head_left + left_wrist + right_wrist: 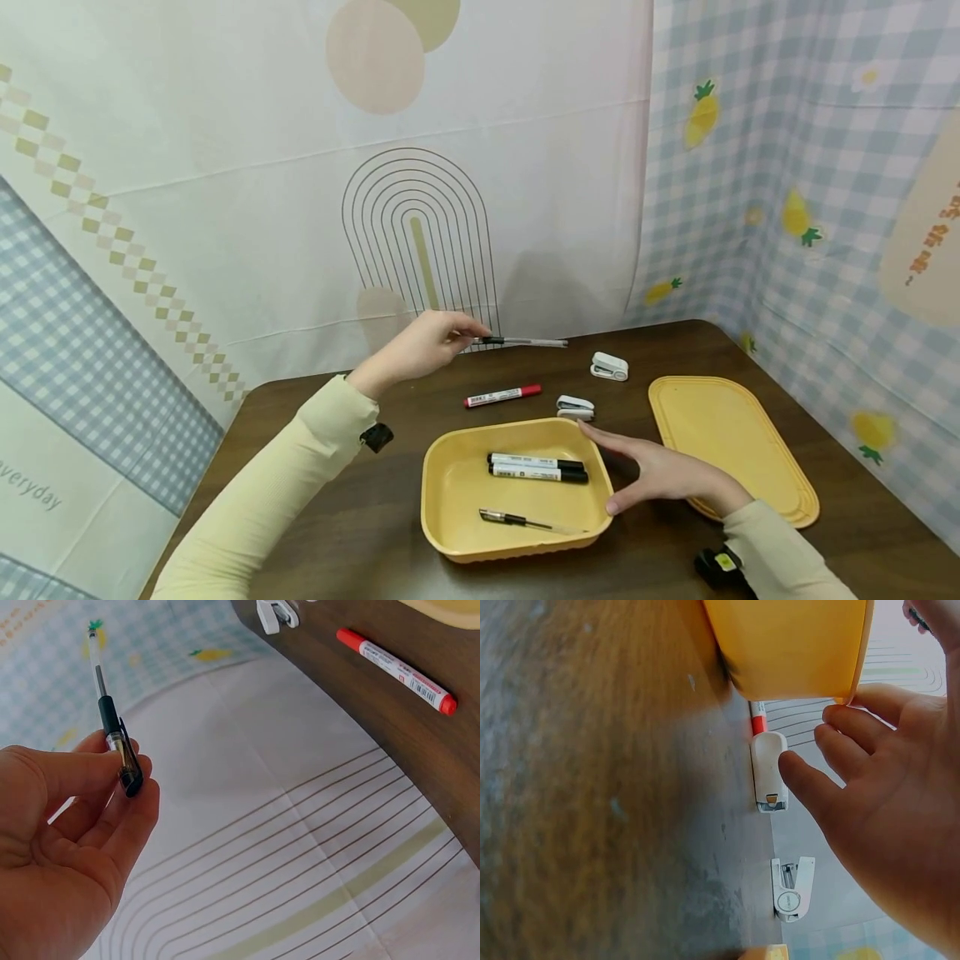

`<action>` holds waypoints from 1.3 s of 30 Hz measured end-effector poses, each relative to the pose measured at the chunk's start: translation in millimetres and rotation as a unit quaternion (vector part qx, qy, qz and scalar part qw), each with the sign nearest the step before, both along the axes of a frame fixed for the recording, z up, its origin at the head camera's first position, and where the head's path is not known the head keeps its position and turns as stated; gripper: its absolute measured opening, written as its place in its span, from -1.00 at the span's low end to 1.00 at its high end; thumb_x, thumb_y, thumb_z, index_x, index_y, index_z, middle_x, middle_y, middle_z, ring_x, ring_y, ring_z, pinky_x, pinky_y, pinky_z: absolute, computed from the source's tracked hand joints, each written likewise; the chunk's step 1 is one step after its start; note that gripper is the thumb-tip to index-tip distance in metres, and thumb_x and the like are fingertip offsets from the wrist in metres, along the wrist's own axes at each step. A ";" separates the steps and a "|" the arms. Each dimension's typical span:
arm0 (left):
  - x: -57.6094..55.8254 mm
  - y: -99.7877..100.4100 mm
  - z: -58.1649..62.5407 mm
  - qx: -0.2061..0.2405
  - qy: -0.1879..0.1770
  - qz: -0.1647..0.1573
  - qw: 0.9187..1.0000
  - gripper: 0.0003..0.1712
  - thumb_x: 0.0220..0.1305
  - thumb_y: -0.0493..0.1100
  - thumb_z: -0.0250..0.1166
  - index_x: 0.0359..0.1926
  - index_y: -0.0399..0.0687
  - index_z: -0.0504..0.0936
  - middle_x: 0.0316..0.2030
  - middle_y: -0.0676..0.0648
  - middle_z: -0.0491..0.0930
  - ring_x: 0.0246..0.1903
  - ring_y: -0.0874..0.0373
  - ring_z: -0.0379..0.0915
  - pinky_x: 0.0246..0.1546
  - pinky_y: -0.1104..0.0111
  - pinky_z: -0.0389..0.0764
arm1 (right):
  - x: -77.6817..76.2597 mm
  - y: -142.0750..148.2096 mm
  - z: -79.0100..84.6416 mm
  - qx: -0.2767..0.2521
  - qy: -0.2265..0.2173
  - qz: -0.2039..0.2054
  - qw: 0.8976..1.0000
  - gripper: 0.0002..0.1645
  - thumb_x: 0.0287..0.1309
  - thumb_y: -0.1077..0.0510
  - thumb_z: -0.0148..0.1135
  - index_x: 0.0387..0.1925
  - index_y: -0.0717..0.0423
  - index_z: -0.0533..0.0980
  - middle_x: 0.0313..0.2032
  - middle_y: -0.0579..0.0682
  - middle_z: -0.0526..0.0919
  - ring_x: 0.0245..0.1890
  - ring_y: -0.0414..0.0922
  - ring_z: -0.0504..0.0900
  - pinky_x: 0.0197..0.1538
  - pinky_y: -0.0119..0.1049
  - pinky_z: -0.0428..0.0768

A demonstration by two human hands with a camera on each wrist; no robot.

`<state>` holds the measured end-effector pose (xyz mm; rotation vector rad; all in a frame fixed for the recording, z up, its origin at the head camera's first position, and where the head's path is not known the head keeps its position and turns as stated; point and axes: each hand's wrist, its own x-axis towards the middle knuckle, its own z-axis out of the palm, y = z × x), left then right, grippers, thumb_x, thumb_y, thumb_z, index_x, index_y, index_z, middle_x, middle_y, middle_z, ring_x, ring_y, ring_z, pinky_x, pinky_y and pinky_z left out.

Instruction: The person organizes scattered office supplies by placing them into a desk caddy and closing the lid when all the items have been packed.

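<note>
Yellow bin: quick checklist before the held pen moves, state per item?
1. Held pen gripped: ok, pinched by the left hand.
2. Yellow bin uncovered: ok, the yellow lid lies on the table to its right.
3. Bare floor in the bin: ok, on its left side; two black-capped markers and a second pen lie inside.
4. Bin steadied: cannot tell; the right hand touches the rim, but how firmly doesn't show.
5. Table beyond the bin clear: not ok, red marker and two white staplers lie there.
</note>
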<state>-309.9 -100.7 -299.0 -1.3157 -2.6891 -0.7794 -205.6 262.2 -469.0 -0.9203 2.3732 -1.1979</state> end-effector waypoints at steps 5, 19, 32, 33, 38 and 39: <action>8.6 -2.1 1.3 -0.003 0.008 -0.019 1.000 -0.66 0.42 -0.41 0.14 0.05 -0.09 0.73 -0.01 -0.04 0.71 0.00 0.14 0.60 0.06 0.24 0.59 | -1.7 -3.5 -0.3 -0.002 -0.009 0.002 1.000 0.25 0.10 0.08 0.52 0.62 -0.08 -0.08 0.58 -0.01 -0.04 0.50 0.20 -0.01 0.42 -0.03 0.18; 34.5 -5.1 -10.2 -0.025 0.014 -0.053 0.998 -0.67 0.42 -0.41 0.18 0.05 -0.04 0.73 -0.05 0.04 0.70 -0.27 0.25 0.47 -0.23 0.35 0.51 | -5.9 -8.6 2.1 0.007 -0.003 0.005 1.000 0.24 0.10 0.03 0.53 0.62 -0.15 -0.06 0.57 -0.08 -0.03 0.50 0.14 0.01 0.40 0.15 0.19; 44.2 -2.9 -42.2 -0.035 -0.017 -0.081 0.996 -0.68 0.40 -0.42 0.18 0.01 -0.09 0.75 -0.09 0.05 0.71 -0.17 0.26 0.55 -0.14 0.37 0.56 | -0.8 -2.3 0.9 0.017 0.000 -0.007 1.000 0.23 0.11 0.01 0.52 0.62 -0.14 -0.05 0.56 0.01 0.00 0.48 0.20 0.05 0.38 0.17 0.22; 45.1 -3.1 -45.4 -0.036 -0.023 -0.081 0.996 -0.68 0.40 -0.42 0.18 0.01 -0.07 0.75 -0.09 0.05 0.70 -0.18 0.28 0.54 -0.14 0.38 0.56 | -0.5 -2.2 1.0 0.017 -0.005 -0.007 1.000 0.23 0.11 0.02 0.52 0.62 -0.15 -0.06 0.57 0.00 0.00 0.49 0.19 0.04 0.38 0.21 0.20; 49.4 -1.9 -60.7 -0.048 -0.044 -0.083 0.994 -0.64 0.41 -0.44 0.14 0.02 -0.04 0.75 -0.07 0.05 0.70 -0.27 0.30 0.48 -0.25 0.41 0.51 | 1.2 -1.3 1.0 0.017 -0.006 -0.008 1.000 0.23 0.10 0.02 0.53 0.62 -0.15 -0.05 0.57 -0.03 -0.02 0.50 0.17 0.02 0.39 0.18 0.19; 49.9 -1.2 -63.6 -0.051 -0.047 -0.085 0.994 -0.63 0.40 -0.44 0.13 0.02 -0.04 0.75 -0.06 0.05 0.70 -0.27 0.30 0.47 -0.26 0.42 0.50 | 1.4 -1.0 1.0 0.017 -0.004 -0.008 1.000 0.24 0.10 0.02 0.53 0.62 -0.15 -0.05 0.57 -0.03 -0.01 0.50 0.17 0.02 0.40 0.16 0.19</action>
